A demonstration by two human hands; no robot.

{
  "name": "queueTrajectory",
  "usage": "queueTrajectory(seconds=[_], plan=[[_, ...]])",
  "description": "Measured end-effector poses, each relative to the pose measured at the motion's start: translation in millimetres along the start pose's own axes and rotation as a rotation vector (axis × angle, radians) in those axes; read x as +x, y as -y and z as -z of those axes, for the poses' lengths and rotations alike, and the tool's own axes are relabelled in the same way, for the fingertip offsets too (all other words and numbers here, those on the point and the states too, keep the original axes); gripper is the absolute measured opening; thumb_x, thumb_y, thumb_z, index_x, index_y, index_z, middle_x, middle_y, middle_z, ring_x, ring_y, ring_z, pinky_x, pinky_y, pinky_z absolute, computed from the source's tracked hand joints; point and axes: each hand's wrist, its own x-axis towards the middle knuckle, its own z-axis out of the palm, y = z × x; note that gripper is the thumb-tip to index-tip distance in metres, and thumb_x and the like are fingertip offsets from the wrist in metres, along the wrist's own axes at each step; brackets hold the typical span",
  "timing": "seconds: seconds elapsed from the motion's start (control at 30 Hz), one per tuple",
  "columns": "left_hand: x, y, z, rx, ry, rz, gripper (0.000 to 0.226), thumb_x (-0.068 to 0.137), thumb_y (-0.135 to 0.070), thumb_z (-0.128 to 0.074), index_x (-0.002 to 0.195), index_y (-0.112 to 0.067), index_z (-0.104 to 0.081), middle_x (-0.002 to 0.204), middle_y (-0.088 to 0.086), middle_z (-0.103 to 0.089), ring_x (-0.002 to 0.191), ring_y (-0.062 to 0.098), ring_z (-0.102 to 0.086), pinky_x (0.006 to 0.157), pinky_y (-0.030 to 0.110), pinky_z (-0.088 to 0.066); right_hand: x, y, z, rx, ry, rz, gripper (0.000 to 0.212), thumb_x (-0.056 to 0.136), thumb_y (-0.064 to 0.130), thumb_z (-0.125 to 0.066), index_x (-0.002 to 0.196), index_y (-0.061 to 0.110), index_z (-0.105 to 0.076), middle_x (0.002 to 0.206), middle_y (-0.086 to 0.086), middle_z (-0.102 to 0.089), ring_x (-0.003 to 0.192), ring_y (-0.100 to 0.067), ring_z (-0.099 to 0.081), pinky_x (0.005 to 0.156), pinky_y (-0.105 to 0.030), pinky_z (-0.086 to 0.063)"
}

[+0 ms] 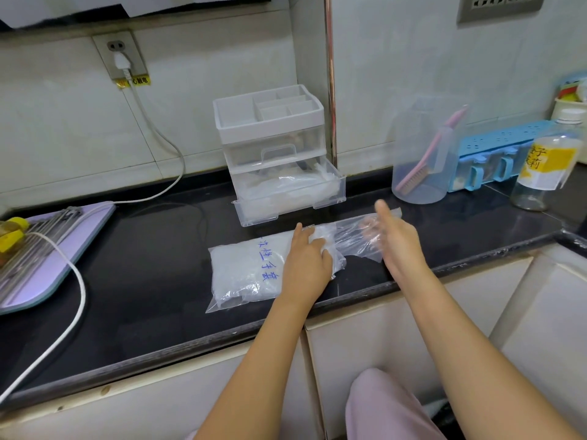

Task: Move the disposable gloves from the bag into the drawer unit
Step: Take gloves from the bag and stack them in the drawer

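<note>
Your left hand (308,258) grips the bag (349,238) on the table (152,255); your right hand (394,239), fingers straight, sits in its mouth. Next: pinch the disposable gloves (235,268) inside and carry them to the open drawer (286,212) beyond.

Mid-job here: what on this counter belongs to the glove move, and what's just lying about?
Job: clear plastic bag of white disposable gloves; clear plastic drawer unit, bottom drawer open; left hand; right hand.
Lying about: clear jug holding pink brush; blue condiment box; yellow-labelled glass bottle; lilac board; white cable.
</note>
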Motion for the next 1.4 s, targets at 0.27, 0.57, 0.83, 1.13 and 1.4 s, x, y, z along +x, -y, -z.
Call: queueTrajectory(seconds=[0.27,0.57,0.83,1.13,1.4], plan=[[-2,-2,1,-0.032,0.015,0.017,0.036,0.099,-0.015,-0.042,0.131,-0.007,-0.056,0.154,0.005,-0.030,0.147,0.015,-0.008,0.110,0.015,-0.010,-16,24,14,-0.094,0.040,0.095,0.015,0.087,0.017,-0.067,0.102,0.013,-0.069,0.096,-0.003,-0.070,0.094,-0.015,-0.064,0.090,-0.030,-0.047],[-1,-5,6,-0.146,0.034,0.074,0.034,0.096,-0.011,-0.046,0.128,-0.007,-0.058,0.149,0.006,-0.037,0.145,0.016,-0.017,0.113,0.021,-0.016,-65,134,24,-0.592,0.578,0.450,0.021,0.093,0.015,-0.058,0.092,0.028,-0.073,0.097,-0.004,-0.070,0.091,-0.014,-0.062,0.092,-0.026,-0.043],[-4,-47,73,-0.940,-0.032,0.053,0.062,0.090,-0.062,-0.036,0.127,-0.020,-0.061,0.130,-0.008,-0.060,0.124,0.002,-0.050,0.109,0.029,-0.036,-74,164,2,-1.005,0.812,0.533,0.012,0.083,0.021,-0.071,0.094,0.027,-0.075,0.090,0.000,-0.073,0.088,-0.016,-0.065,0.077,-0.020,-0.049],[-1,-41,116,-0.615,0.248,0.079,0.013,0.086,-0.023,-0.070,0.091,-0.011,-0.072,0.080,-0.005,-0.071,0.081,0.002,-0.065,0.080,0.012,-0.045,-56,177,-14,-0.972,0.769,0.606,0.014,0.080,0.025,-0.074,0.092,0.019,-0.075,0.079,0.005,-0.073,0.080,-0.014,-0.066,0.082,-0.022,-0.047],[45,-16,157,-0.262,0.237,0.146,0.014,0.080,-0.023,-0.077,0.070,-0.020,-0.068,0.052,-0.017,-0.060,0.046,-0.008,-0.050,0.052,0.009,-0.036,-3,189,-45,-1.234,0.646,0.534,0.012,0.072,0.018,-0.082,0.074,0.027,-0.074,0.071,0.020,-0.067,0.072,0.005,-0.059,0.070,-0.012,-0.040]])
